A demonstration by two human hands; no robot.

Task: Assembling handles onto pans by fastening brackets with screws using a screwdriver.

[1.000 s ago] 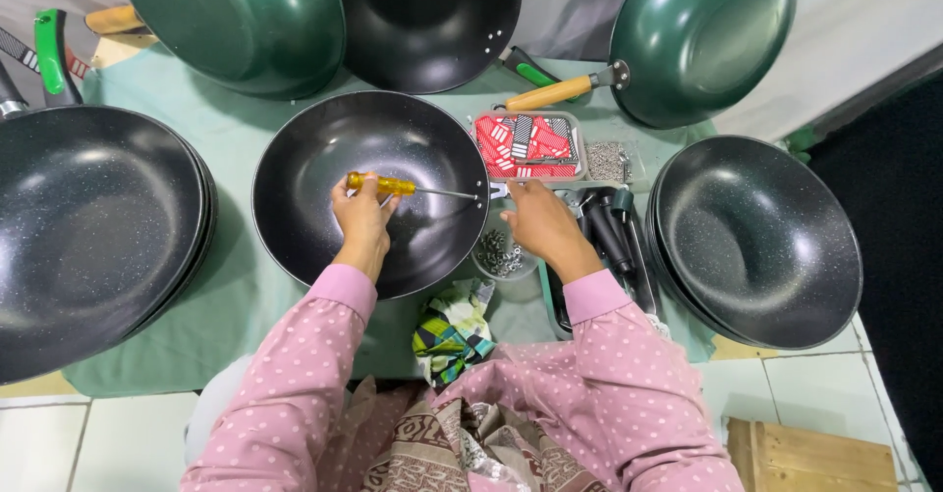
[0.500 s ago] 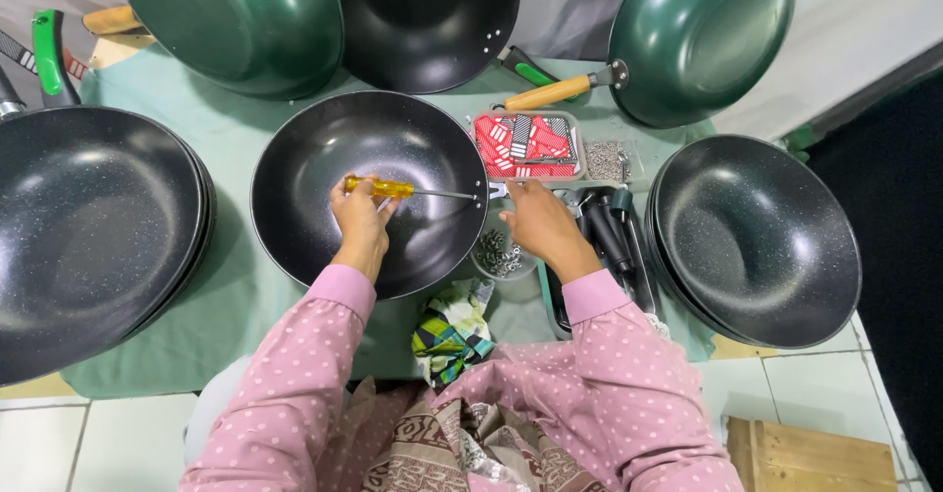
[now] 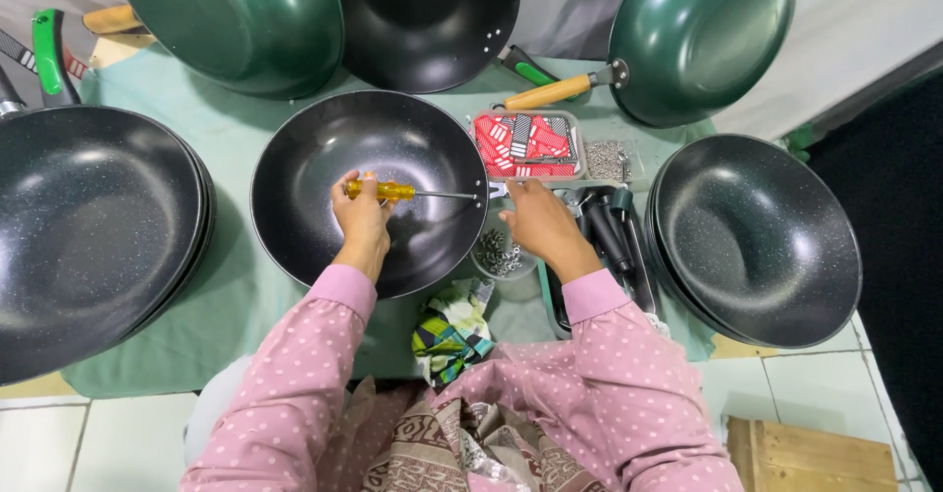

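Nearest me I see pink dotted sleeves and a crumpled green patterned cloth lying at the near edge of the table, which is covered in pale green. Just beyond the cloth sits a small clear cup of screws, beside the rim of the middle black wok. My left hand is inside that wok, fingers closed around the yellow handle of a screwdriver whose shaft lies level and points right toward the wok's rim. My right hand rests at that rim where the screwdriver tip meets it, fingers curled together there (what they pinch, if anything, I cannot tell). To the right of that hand lie black handles in a tray, and past them a stack of black pans. On the left is another stack of dark pans. Farther back stands a red-and-white packet tray, a little heap of screws, and green woks leaning at the table's far side.
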